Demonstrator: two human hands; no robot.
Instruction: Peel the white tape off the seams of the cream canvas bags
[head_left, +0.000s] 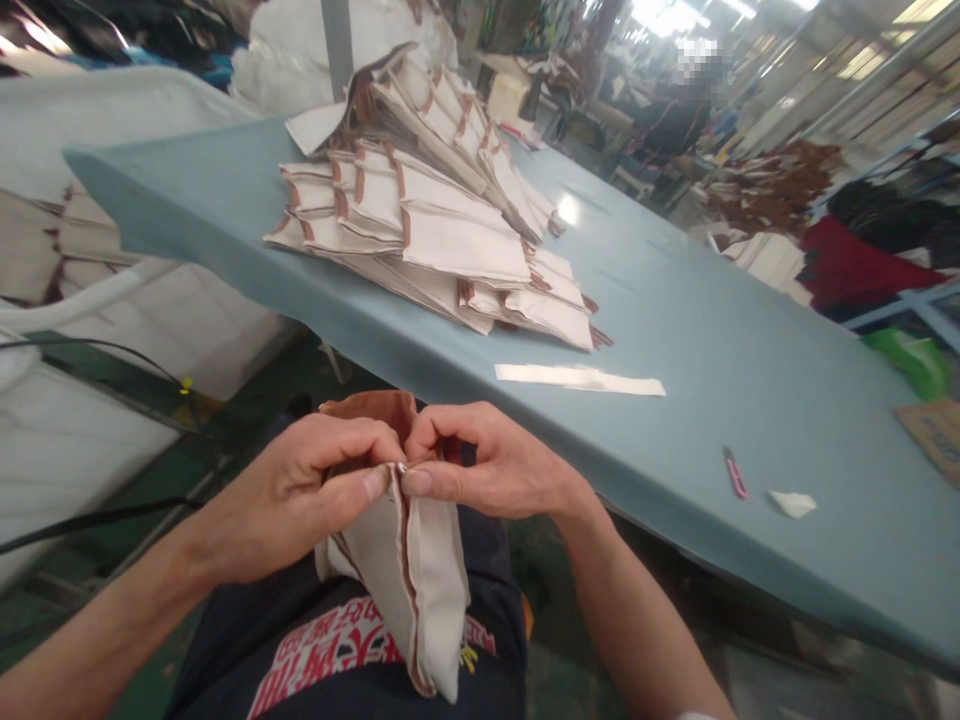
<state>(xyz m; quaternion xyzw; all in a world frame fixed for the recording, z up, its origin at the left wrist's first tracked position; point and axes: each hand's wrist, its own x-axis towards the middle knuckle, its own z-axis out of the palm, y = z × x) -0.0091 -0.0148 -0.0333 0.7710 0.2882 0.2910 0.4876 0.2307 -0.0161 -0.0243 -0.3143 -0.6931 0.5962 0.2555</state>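
Observation:
Over my lap hangs a cream fabric piece [439, 590] with brown edging, its seam running down the middle. My left hand [315, 490] pinches its upper edge between thumb and fingers. Right beside it, my right hand [480, 460] grips the same edge, with the two thumbs almost touching at the seam. A brown flap [375, 404] of the piece shows behind my fingers. On the table ahead lies a pile of similar cream pieces [465, 240] with brown edges.
The blue-covered table [637, 330] slants across from left to right. On it are a white strip [581, 379], a pink cutter [736, 474] and a white scrap [793, 503]. White bins [127, 330] stand at the left. A person [679, 110] is in the blurred background.

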